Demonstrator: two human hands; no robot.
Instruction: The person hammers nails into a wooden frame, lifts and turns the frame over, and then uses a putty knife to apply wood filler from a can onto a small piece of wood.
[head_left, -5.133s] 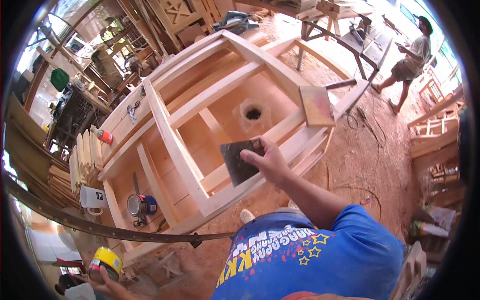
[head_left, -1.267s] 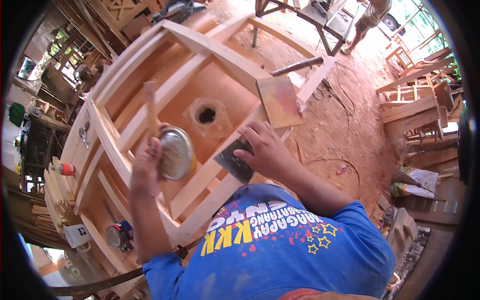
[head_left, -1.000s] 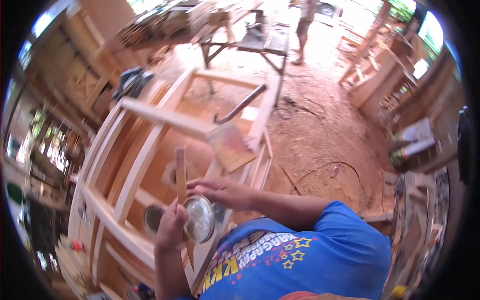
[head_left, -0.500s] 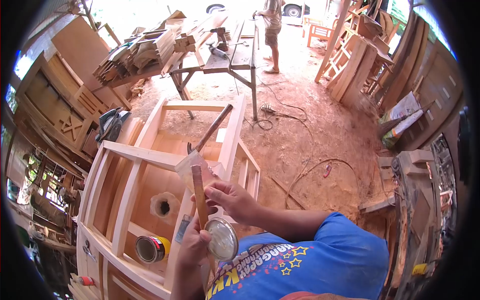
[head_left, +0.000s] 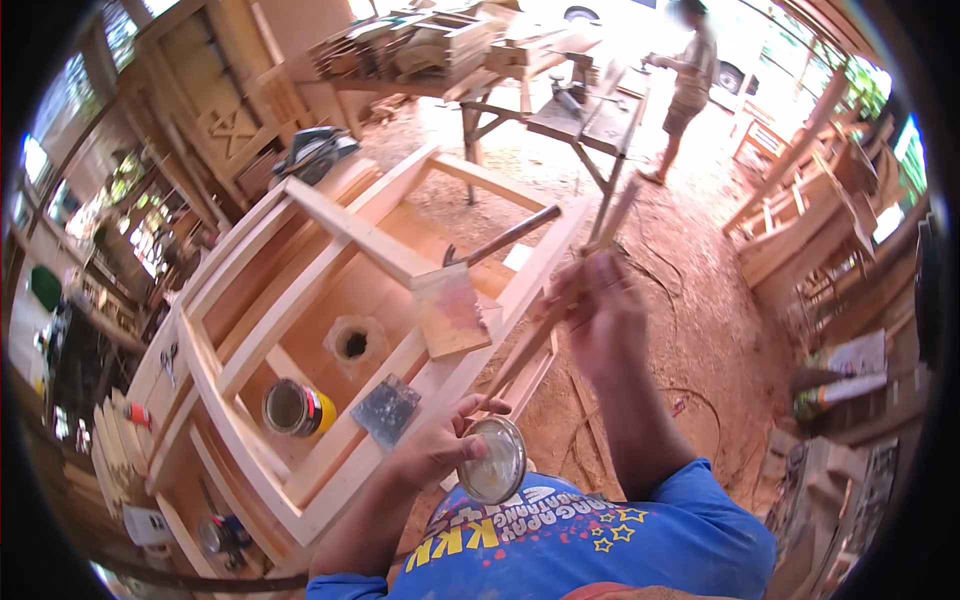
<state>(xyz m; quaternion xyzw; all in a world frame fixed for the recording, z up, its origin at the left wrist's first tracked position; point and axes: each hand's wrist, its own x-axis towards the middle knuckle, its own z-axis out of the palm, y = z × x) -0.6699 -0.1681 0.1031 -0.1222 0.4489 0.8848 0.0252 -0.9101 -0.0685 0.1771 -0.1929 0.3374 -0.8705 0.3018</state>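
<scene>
**Inspector:** As viewed from the head camera and reading from the left: contents of the wooden frame, left side?

**Assistant:** Scissors lying flat on the left rail. Just below them, a small red-capped bottle. Further in, inside a lower bay, an open can with a yellow label, mouth turned toward the camera. Upright or tipped: cannot tell.

**Inspector:** Next to the right?

**Assistant:** Round hole in the back panel, above the can. Dark flat scraper resting on a cross rail, just beside the can and apart from it.

**Inspector:** State of the left hand?

**Assistant:** Clamped on a round metal lid, gripped at the rim. Lid held in front of the chest, just off the frame's near rail, pale inner face toward the camera.

**Inspector:** Above that?

**Assistant:** Small square board, stained reddish, lying on the centre rail. Hammer just beyond, resting across the frame, handle pointing up and right.

**Inspector:** And the right hand?

**Assistant:** Raised and closed round a wooden stick, both blurred. Stick slanting from near the lid up past the fingers. Contact between lower end and lid: cannot tell.

**Inspector:** Further right?

**Assistant:** Another person standing at a workbench, well apart from the frame.
</scene>
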